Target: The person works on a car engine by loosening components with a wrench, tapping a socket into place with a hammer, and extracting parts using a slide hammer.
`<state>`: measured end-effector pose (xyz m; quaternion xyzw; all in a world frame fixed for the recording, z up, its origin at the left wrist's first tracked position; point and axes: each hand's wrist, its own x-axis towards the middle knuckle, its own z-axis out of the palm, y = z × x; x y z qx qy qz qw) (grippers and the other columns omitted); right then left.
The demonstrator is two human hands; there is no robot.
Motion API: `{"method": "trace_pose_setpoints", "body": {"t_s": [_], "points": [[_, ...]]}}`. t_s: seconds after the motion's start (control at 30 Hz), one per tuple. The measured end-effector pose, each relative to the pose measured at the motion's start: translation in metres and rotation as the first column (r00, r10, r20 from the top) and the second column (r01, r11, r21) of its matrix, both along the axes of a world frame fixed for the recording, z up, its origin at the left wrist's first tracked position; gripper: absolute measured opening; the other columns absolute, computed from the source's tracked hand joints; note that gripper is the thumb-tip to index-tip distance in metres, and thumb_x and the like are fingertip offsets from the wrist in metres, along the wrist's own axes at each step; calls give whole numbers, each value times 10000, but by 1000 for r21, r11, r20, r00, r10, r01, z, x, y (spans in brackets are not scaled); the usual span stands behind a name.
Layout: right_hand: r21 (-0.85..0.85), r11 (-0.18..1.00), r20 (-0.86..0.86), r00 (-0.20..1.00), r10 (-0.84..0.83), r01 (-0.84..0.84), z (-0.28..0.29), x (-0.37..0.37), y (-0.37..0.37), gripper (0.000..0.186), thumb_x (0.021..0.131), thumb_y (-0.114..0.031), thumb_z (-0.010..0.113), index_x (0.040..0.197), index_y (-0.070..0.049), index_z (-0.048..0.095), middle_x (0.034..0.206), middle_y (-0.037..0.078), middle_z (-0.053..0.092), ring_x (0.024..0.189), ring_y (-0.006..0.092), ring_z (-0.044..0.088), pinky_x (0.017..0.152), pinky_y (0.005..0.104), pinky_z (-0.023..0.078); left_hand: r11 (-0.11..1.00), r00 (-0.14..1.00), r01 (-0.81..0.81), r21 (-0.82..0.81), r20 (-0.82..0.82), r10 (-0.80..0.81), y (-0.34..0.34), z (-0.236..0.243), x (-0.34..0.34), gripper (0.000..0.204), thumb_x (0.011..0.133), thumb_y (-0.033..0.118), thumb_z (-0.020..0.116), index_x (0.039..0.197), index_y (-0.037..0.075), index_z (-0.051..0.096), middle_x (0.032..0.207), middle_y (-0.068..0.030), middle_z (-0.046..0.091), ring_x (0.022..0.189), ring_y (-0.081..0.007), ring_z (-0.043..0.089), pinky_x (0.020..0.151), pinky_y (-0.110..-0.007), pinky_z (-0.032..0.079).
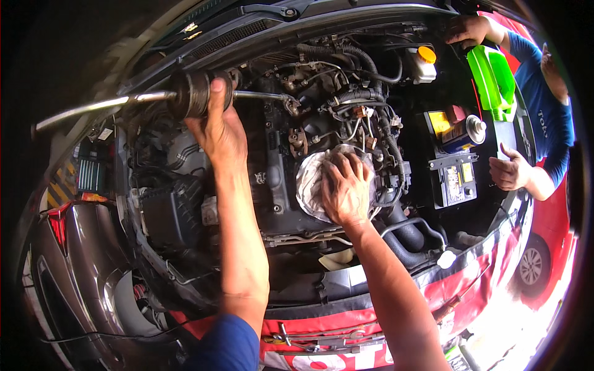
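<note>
My left hand [218, 127] is wrapped round the dark, ribbed, cylindrical weight of a slide hammer [190, 94]. Its shiny metal rod runs out to the left of the weight and also to the right, where its end meets metal parts on top of the engine [276, 185]. On the engine's right half lies a crumpled whitish rag [310, 185]. My right hand [348, 187] presses down on this rag with its fingers spread over the cloth; what lies beneath is hidden.
A co-worker's hands [512, 169] rest at the bay's right edge, near a green jug [493, 80], a spray can [465, 133] and a battery [453, 179]. A yellow-capped reservoir [424, 69] stands at the back. Wrenches [334, 339] lie along the red front cover [315, 321].
</note>
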<state>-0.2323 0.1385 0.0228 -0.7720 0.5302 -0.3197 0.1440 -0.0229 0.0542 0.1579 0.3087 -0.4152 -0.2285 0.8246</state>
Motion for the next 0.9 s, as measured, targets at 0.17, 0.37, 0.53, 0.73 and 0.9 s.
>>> {"method": "trace_pose_setpoints", "body": {"t_s": [0.17, 0.37, 0.53, 0.73, 0.9], "points": [[-15, 1000, -2, 1000, 12, -12, 0, -1, 0, 371, 887, -220, 664, 1235, -96, 698, 1364, 151, 608, 1346, 361, 480, 1132, 517, 325, 998, 995, 64, 20, 74, -65, -37, -18, 11, 465, 915, 65, 792, 1339, 87, 602, 1230, -53, 663, 1110, -196, 647, 982, -432, 541], [1, 1000, -6, 1000, 16, -16, -1, -1, -1, 370, 887, -208, 673, 1239, -97, 695, 1362, 153, 606, 1344, 366, 480, 1129, 524, 325, 979, 979, 186, 87, 70, -192, -61, -25, 25, 440, 874, 10, 821, 1256, 65, 612, 1143, -31, 676, 1033, -133, 650, 978, -321, 526], [-9, 1000, 9, 1000, 20, -20, 2, -1, -2, 368, 888, -201, 674, 1241, -99, 693, 1360, 150, 605, 1343, 366, 481, 1124, 530, 331, 952, 945, 276, 133, 145, -295, -70, -30, 30, 357, 871, 7, 820, 1186, 68, 665, 1091, -4, 688, 1014, -121, 651, 974, -311, 514], [-6, 1000, 37, 999, 15, -15, 0, -2, 0, 360, 891, -208, 677, 1232, -93, 690, 1353, 149, 605, 1337, 367, 484, 1114, 533, 342, 886, 861, 337, 318, 276, -426, -67, -52, 32, 551, 886, 26, 791, 1394, 60, 581, 1375, -87, 609, 1285, -208, 569, 1135, -424, 440], [-7, 1000, 60, 998, 14, -13, -2, -2, -2, 355, 880, -203, 679, 1215, -86, 692, 1338, 138, 613, 1327, 361, 495, 1105, 522, 355, 884, 865, 355, 304, 251, -434, -63, -62, 25, 514, 858, 20, 822, 1330, 58, 622, 1281, -54, 647, 1194, -171, 606, 1088, -367, 465]]}}
